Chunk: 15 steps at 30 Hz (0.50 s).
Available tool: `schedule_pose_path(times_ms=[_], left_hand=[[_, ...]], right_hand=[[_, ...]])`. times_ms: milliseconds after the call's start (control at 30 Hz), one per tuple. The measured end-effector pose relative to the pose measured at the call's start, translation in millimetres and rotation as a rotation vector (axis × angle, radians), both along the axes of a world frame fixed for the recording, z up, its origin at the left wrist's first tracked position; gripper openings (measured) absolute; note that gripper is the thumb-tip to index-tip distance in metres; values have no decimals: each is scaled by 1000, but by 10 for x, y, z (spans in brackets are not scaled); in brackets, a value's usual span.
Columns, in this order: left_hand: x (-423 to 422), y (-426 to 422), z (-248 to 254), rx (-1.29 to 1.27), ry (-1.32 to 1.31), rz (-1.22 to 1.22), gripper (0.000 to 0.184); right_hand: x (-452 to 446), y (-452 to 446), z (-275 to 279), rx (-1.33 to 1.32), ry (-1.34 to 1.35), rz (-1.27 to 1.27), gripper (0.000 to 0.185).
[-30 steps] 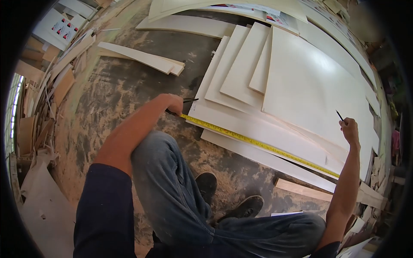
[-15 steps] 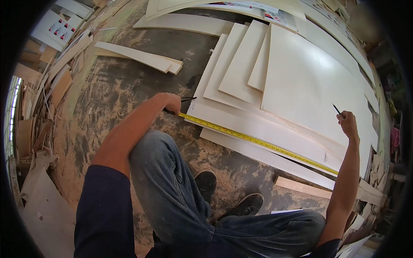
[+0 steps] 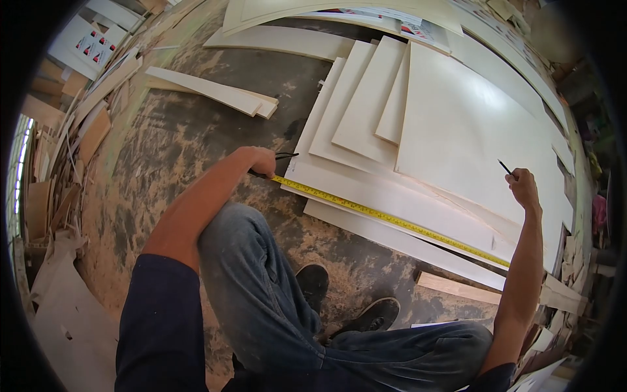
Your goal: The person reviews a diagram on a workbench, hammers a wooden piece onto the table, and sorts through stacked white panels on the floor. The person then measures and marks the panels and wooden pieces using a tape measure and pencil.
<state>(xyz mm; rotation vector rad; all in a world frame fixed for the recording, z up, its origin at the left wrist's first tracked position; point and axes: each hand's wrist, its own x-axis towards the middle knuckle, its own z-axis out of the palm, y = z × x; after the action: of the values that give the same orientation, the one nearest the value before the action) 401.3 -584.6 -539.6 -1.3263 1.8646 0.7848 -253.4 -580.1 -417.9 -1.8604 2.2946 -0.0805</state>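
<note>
A yellow tape measure (image 3: 385, 215) is stretched along the near edge of a long white board (image 3: 366, 189). At its left end, my left hand (image 3: 262, 161) is closed around the tape's end, with the case mostly hidden by the fingers. A thin dark loop (image 3: 286, 156) sticks out from that hand over the board's corner. My right hand (image 3: 524, 189) is raised above the white boards on the right, pinching a dark pencil (image 3: 505, 167) that points up and left. The tape's far end passes behind my right forearm.
Several white panels (image 3: 470, 124) lie stacked and fanned out ahead. Two narrow white strips (image 3: 209, 90) rest on the dusty floor at upper left. A wood strip (image 3: 457, 287) lies near my right knee. Scrap wood (image 3: 62, 176) is piled along the left side.
My right hand, with the pencil, has shifted slightly left and down. My left hand stays at the tape's left end. The whole view has tilted a little.
</note>
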Motion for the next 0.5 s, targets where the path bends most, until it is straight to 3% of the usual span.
schedule_pose_path(times_ms=[500], left_hand=[[157, 25, -51, -37, 251, 121, 24]], right_hand=[[782, -186, 177, -24, 4, 173, 25]])
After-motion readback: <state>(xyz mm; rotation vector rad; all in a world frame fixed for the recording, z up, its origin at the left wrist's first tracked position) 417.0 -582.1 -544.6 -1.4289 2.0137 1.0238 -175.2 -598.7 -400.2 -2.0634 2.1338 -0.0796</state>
